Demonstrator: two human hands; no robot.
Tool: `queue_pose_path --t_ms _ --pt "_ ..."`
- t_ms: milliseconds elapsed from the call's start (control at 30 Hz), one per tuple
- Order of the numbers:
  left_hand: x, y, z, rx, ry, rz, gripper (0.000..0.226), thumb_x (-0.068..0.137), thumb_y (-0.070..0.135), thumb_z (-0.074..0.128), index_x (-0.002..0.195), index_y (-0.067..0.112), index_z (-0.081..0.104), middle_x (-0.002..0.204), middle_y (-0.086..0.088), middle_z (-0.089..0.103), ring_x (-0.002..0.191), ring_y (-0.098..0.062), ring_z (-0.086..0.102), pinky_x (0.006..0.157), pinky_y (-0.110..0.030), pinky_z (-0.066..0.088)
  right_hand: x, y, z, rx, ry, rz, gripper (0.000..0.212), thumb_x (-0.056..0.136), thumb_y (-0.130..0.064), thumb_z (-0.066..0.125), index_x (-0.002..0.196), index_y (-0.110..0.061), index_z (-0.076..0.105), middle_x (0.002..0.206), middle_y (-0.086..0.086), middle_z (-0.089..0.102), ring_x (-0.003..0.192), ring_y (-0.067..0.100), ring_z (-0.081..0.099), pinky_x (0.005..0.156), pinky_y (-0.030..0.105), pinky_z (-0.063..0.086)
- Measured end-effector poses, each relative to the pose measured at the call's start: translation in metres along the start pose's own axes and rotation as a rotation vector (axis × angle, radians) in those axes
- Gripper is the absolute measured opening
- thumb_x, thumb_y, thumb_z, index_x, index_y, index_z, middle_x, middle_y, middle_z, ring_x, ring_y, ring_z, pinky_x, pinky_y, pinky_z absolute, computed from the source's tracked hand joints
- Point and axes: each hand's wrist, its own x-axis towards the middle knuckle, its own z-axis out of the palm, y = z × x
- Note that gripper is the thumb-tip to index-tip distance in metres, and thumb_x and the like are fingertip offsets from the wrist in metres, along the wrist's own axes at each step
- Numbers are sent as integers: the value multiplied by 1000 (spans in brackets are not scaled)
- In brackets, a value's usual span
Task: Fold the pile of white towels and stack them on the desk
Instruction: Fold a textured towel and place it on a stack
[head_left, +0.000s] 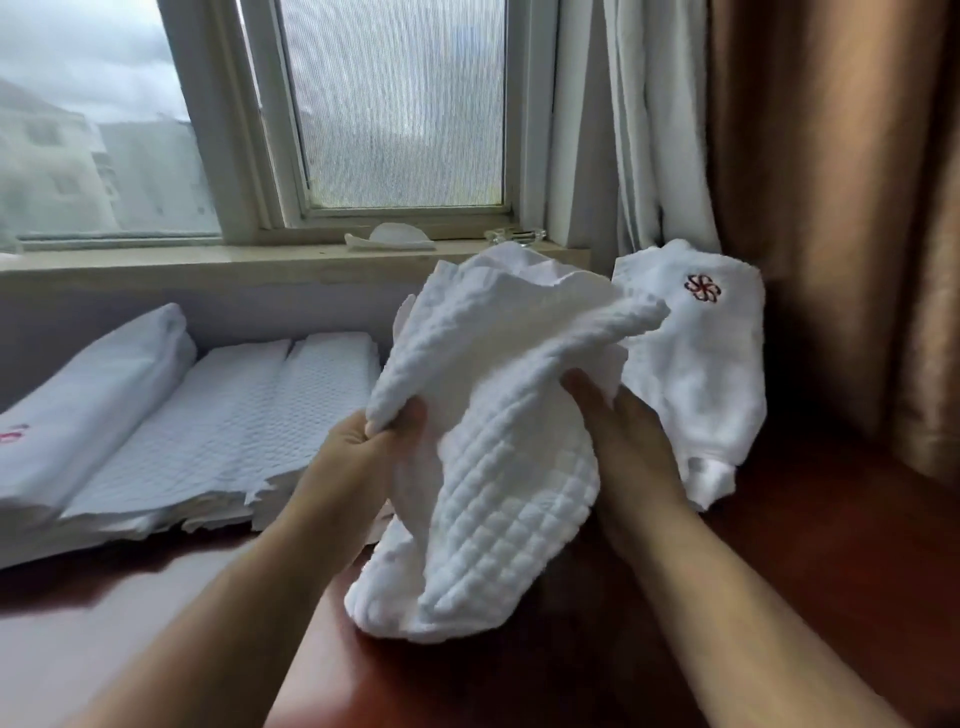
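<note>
Head view: pinches, in the left hand (374, 441), a top edge of the white waffle-weave towel (493, 467) between thumb and curled fingers; grips, in the right hand (628, 436), a fold on the opposite side of the same cloth; holds it bunched and twisted between both; rests its lower end on the dark red-brown wooden desk (779, 571).

Looks like the corner-finding stage, so: walk each hand along the hem to a corner; lift clear of the desk, pull apart and shake flat before any fold; match corners squarely and smooth each crease; size the fold against the folded white towels (234, 410) lying at left, to keep the stack level.

Cannot see the right fingertips, buried in cloth; cannot find the towel's corners inside the bunch; cannot tell whether those folded towels lie on the desk or on some other pale surface; sees only part of the white plush towel with a red emblem (696, 364) slumped against the brown curtain (831, 208), masked low down by the right hand; cannot count what remains unfolded.
</note>
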Motion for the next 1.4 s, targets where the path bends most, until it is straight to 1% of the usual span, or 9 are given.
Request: queue_pose_path --t_ms 133,267,467,600,767,967,1133,1300,1400 --pt "-14 33 -13 -264 140 189 24 101 35 56 99 30 80 110 -5 76 102 -17 73 74 -24 58 -4 -10 -4 65 230 -6 38 78 -54 57 90 -22 73 88 1 77 89 24 73 88 54 58" --pt "-36 70 -33 -270 289 305 19 93 44 62 100 39 79 114 3 75 111 -12 69 88 -27 56 -15 -19 -5 16 355 -232 41 85 -67 54 89 -32 73 87 -9 76 86 7 71 80 39 56" --pt "-60 96 -38 -241 331 128 26 102 31 56 89 23 77 97 0 78 103 -14 71 95 -36 53 -55 -38 17 -212 -520 -79 104 57 -88 70 140 -27 55 133 2 66 125 21 62 108 44 49" --pt "-70 124 -17 -326 150 107 30 106 21 49 125 3 62 125 -15 66 120 -25 64 110 -45 46 -81 -47 58 -309 -509 -148 64 61 -53 94 114 -32 66 107 -5 76 100 15 73 84 39 60" --pt "-73 198 -22 -447 -83 448 49 107 30 47 145 -1 47 138 -19 59 130 -33 56 110 -48 45 -74 -122 68 203 -293 -304 32 75 -26 84 90 -3 67 87 25 71 74 35 69 62 48 58" --pt "-64 129 -40 291 -251 265 54 85 42 70 135 30 55 130 8 68 115 -4 65 91 -25 54 -48 -152 63 575 91 -238 20 83 -23 72 76 -26 53 59 -4 51 45 9 49 39 19 33" --pt "-69 25 -33 404 -249 -71 28 91 46 68 101 20 73 100 -9 77 96 -33 73 86 -59 57 -14 -68 20 253 412 65 36 74 -35 75 99 -11 70 79 -1 75 75 26 73 61 34 57" --pt "-53 -11 -10 766 -138 97 30 97 50 59 69 38 61 65 24 64 64 5 59 59 -12 42 -14 44 -23 -94 497 320 46 73 -34 73 106 -3 65 92 13 73 73 27 68 60 31 53" --pt "-35 -36 12 894 -37 195 16 101 41 54 95 32 66 84 18 66 79 1 58 73 -15 41 -6 68 -27 -68 470 351 47 74 -31 78 109 -4 63 90 12 72 64 23 68 47 22 46"
